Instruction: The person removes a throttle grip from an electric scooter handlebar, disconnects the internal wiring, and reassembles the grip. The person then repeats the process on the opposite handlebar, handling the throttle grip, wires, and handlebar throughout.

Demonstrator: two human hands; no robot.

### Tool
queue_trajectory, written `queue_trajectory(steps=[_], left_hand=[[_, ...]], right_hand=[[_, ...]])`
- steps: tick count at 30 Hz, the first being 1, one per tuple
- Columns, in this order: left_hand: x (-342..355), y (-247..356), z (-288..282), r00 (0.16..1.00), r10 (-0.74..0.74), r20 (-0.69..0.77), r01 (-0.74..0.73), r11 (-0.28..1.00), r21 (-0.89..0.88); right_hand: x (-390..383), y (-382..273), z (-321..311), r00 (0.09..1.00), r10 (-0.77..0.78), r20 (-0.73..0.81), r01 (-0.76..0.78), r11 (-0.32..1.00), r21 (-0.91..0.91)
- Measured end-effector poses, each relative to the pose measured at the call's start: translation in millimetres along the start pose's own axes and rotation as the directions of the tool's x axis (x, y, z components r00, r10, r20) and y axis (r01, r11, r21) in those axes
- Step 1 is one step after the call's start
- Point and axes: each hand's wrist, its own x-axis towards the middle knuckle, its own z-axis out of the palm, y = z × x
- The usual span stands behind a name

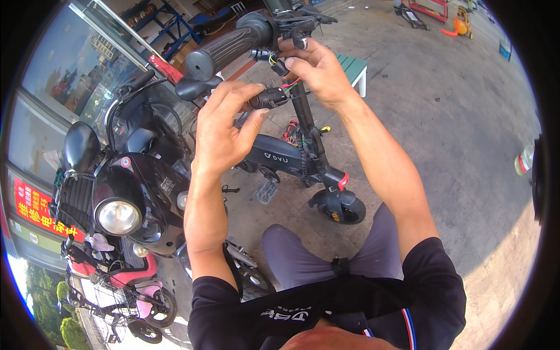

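My left hand point(224, 129) pinches a small black handlebar switch housing point(269, 98) between thumb and fingers. Thin red and green wires point(290, 85) run from the housing toward my right hand point(324, 74). That hand is closed on a small black wired piece point(280, 68), with yellow wires beside it; its exact kind is unclear. Both hands work just below the ribbed black handlebar grip point(230, 49) of a small black electric bike point(274, 156), close to its upright stem point(302, 111).
A black scooter point(119, 201) stands close on my left, with a pink scooter point(137, 280) behind it. A green-topped bench point(352, 68) is beyond my right hand. Tools point(290, 132) lie past the bike frame. An orange machine point(462, 24) stands far right.
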Motion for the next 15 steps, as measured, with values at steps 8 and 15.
queue_trajectory(steps=[8, 15], left_hand=[[-25, -9, 7, 0.995, -0.014, -0.098, -0.01, 0.969, -0.246], [-59, -2, 28, 0.97, -0.064, -0.233, -0.066, 0.856, -0.513]], right_hand=[[-67, -13, 4, 0.919, -0.336, -0.205, 0.336, 0.941, -0.037], [-107, -23, 32, 0.988, -0.138, 0.075, 0.141, 0.989, -0.042]])
